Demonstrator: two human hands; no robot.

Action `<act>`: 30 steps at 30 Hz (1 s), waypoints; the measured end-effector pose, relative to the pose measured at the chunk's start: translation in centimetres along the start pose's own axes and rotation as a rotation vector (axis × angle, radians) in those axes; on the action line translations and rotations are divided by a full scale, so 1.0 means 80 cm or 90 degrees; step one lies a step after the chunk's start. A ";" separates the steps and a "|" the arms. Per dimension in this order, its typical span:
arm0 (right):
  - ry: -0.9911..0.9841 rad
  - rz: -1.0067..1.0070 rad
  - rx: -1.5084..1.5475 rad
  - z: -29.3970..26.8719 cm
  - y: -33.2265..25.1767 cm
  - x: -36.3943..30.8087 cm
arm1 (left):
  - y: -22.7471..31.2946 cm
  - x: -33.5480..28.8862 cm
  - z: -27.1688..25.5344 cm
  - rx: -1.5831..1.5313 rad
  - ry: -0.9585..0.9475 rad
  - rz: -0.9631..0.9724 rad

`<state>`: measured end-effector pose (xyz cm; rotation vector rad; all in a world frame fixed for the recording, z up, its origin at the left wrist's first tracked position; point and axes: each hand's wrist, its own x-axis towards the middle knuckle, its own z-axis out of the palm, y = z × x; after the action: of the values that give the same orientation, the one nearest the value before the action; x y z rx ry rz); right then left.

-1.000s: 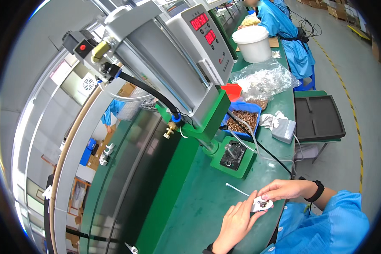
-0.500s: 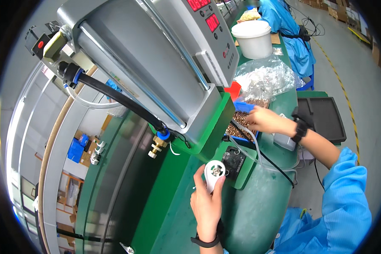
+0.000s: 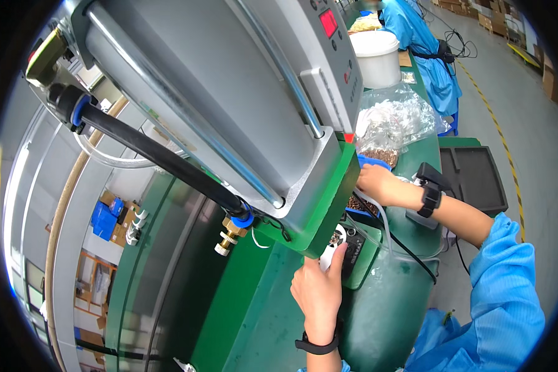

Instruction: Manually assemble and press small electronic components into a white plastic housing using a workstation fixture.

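Observation:
My left hand point(image 3: 318, 290) grips a white plastic part point(image 3: 328, 255) between thumb and fingers. The part's round end has metal in its middle and lies partly under the green plate of the press point(image 3: 198, 118). Beside it sits a black block point(image 3: 354, 245) on a green base. My right hand point(image 3: 383, 185) reaches over a blue bin point(image 3: 373, 161) of small copper-coloured metal pieces point(image 3: 361, 204). Its fingers are curled and closed, with the tips partly hidden at the press's edge; what they hold, if anything, cannot be made out.
A black hose point(image 3: 161, 155) with a brass fitting point(image 3: 230, 239) runs along the press. Behind the bin lie a clear plastic bag point(image 3: 397, 118) of white parts and a white bucket point(image 3: 376, 62). Cables cross the green bench. A person in blue point(image 3: 418, 56) sits farther along.
My left hand has moved up and right, bringing the white part under the press's edge. My right hand has shifted slightly left, toward the press. The view has shifted closer to the press.

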<state>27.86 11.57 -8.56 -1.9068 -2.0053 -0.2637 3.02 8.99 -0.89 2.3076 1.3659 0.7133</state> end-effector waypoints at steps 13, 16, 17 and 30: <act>0.234 0.366 0.447 -0.083 -0.030 -0.111 | -0.005 0.011 -0.010 -0.074 -0.069 -0.019; 0.282 0.403 0.483 -0.060 -0.022 -0.129 | -0.005 0.012 -0.008 -0.057 -0.062 -0.011; 0.319 0.407 0.506 -0.054 -0.020 -0.131 | -0.006 0.015 -0.007 -0.070 -0.066 -0.005; 0.295 0.363 0.395 -0.026 -0.020 -0.136 | -0.022 0.014 -0.020 -0.156 -0.171 -0.008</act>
<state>26.79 0.61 -10.66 -1.7037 -1.0246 0.0668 1.29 10.84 -0.25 2.1094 1.1067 0.5128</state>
